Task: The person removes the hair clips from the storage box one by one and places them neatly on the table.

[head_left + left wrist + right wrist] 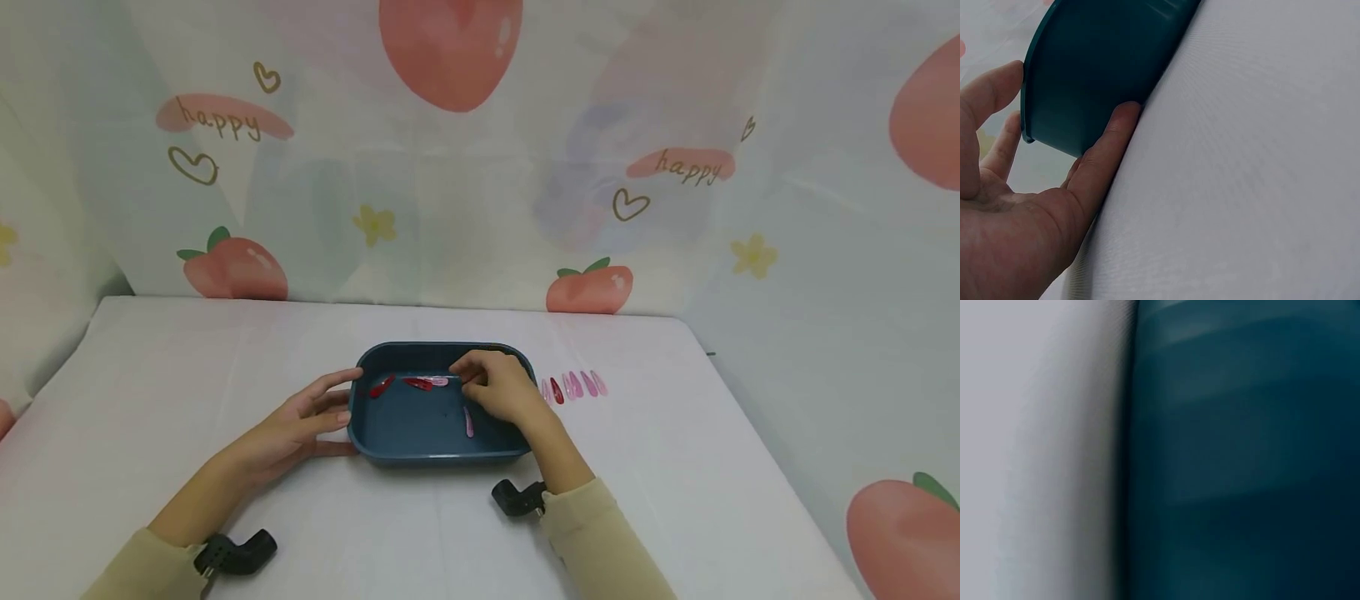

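Observation:
A dark blue-green tray [438, 458] stands on the white tabletop. My left hand [288, 429] touches its left end with extended fingers; the left wrist view shows fingertips against the tray's outer wall [1085, 81]. My right hand [498, 385] reaches over the right side into the tray, fingers bent downward. I cannot tell whether it pinches anything. Inside the tray lie a red snap hair clip [382, 386] at the left, another red clip [417, 383] touching a pink clip [438, 381] along the back, and a pink clip [469, 422] below the right hand.
Right of the tray, several hair clips stand side by side in a row, pink ones [588, 383] and one red clip [557, 391]. A patterned cloth backdrop [465, 208] rises behind the table [375, 542]. The right wrist view is blurred, showing the tray wall [1241, 450] close up.

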The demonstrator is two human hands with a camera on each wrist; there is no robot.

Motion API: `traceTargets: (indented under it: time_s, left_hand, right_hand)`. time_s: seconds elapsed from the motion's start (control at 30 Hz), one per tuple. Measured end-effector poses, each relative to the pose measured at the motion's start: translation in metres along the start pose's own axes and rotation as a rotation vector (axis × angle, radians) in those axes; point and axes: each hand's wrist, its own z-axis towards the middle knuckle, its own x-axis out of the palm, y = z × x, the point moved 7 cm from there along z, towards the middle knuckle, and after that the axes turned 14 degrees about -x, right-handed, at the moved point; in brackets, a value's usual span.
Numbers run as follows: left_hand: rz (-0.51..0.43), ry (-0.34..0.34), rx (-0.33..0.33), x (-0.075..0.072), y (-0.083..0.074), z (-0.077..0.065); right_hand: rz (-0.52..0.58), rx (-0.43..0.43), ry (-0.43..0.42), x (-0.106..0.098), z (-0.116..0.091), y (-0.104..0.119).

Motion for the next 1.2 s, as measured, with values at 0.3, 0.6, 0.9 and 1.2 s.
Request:
traceTargets:
  time_s: [0.3, 0.6, 0.9, 1.2]
  left_hand:
    - [0.017, -0.015, 0.013, -0.001, -0.004, 0.0]
    - [0.016, -0.005, 0.017, 0.0, -0.005, 0.0]
    - [0.01, -0.01, 0.006, 0.0, -0.003, -0.001]
    - [-0.001, -0.005, -0.003, 0.0, -0.002, -0.001]
  right_hand:
    - [-0.06, 0.033, 0.197, 0.002, -0.004, 0.011]
    - [-0.156, 0.048, 0.316, 0.024, -0.006, 0.019]
    - [-0.005, 0.057, 0.329, 0.028, -0.007, 0.016]
    - [0.23, -0.046, 0.311, 0.02, -0.004, 0.015]
